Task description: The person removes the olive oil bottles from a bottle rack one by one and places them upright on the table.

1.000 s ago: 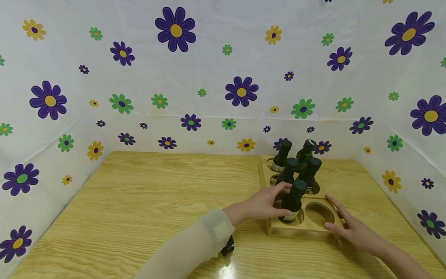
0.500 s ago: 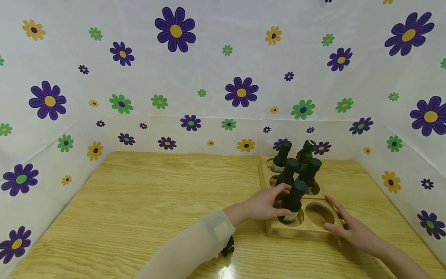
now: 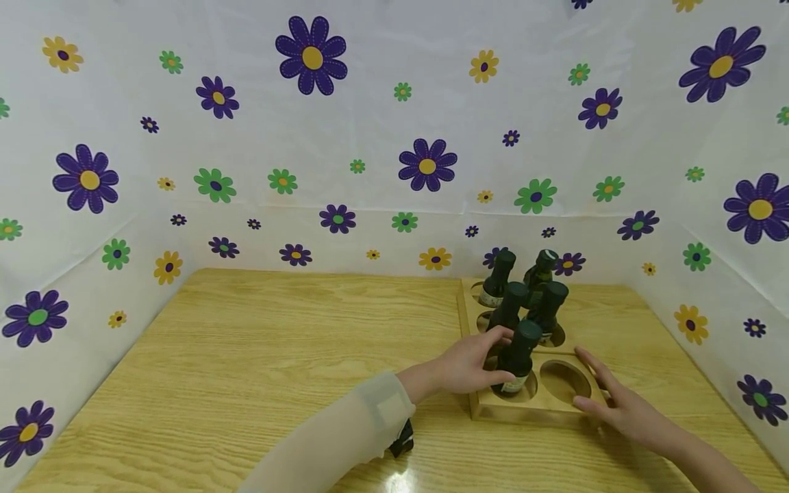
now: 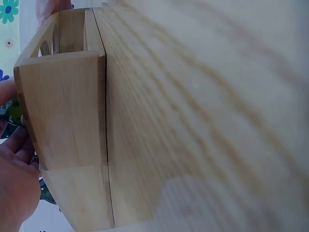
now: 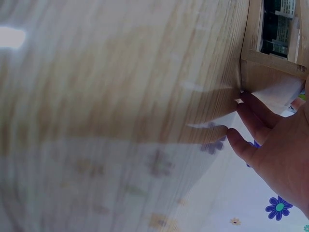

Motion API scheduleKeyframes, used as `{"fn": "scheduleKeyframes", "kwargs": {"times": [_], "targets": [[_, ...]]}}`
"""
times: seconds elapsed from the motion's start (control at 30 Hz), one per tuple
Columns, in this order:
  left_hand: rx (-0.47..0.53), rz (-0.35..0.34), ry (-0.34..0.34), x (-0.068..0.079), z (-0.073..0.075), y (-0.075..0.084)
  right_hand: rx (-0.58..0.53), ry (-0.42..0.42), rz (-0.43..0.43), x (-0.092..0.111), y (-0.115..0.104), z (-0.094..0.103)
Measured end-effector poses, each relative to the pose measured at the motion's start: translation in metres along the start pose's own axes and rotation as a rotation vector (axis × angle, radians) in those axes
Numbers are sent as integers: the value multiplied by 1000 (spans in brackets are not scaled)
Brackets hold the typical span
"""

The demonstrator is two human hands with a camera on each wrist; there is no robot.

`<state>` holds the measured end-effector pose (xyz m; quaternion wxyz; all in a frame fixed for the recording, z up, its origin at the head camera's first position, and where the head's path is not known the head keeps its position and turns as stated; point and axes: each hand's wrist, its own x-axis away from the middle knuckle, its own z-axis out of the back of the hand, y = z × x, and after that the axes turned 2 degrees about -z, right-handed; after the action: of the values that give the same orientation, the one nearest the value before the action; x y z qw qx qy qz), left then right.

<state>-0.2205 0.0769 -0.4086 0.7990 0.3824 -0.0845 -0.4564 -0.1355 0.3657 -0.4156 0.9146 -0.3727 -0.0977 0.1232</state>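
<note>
In the head view my left hand [image 3: 466, 363] holds a dark green glass bottle [image 3: 520, 352] with a black cap and pale label, thumb and fingers either side of its body. The bottle stands in the front left hole of a wooden bottle rack [image 3: 524, 411]. My right hand [image 3: 631, 411] rests along the rack's right side, thumb on the top edge beside the front right round hole. The right wrist view shows its fingers [image 5: 260, 108] loosely extended at the rack's lower edge, by the tabletop. In the left wrist view the rack's side wall [image 4: 63, 106] covers most of the bottle.
Several similar bottles, such as this upright bottle [image 3: 499, 277], stand in the rack's holes behind. A small black object [image 3: 403, 439] lies on the wooden table [image 3: 296, 329], partly hidden by the left sleeve. A white flower-printed cloth [image 3: 370, 123] surrounds the table's back and sides.
Both hands, the bottle and the rack keep the same positions; the head view has shifted very slightly.
</note>
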Motion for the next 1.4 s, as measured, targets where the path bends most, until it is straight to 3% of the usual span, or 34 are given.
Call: {"fn": "scheduleKeyframes", "kwargs": {"times": [0.37,0.73,0.9,1.13,1.4], "targets": [[68,21,17,4,3,3,3,-1,7,-2,2,-1],[165,-11,90,10,16,13,1,-4,11,-2,1,-1],[152,-1,109,16,26,20,4,3,15,-1,2,-2],[266,-40,148,26,48,29,9,8,28,-2,4,-2],[311,-17,188,49,75,19,24,14,30,-2,5,-2]]}}
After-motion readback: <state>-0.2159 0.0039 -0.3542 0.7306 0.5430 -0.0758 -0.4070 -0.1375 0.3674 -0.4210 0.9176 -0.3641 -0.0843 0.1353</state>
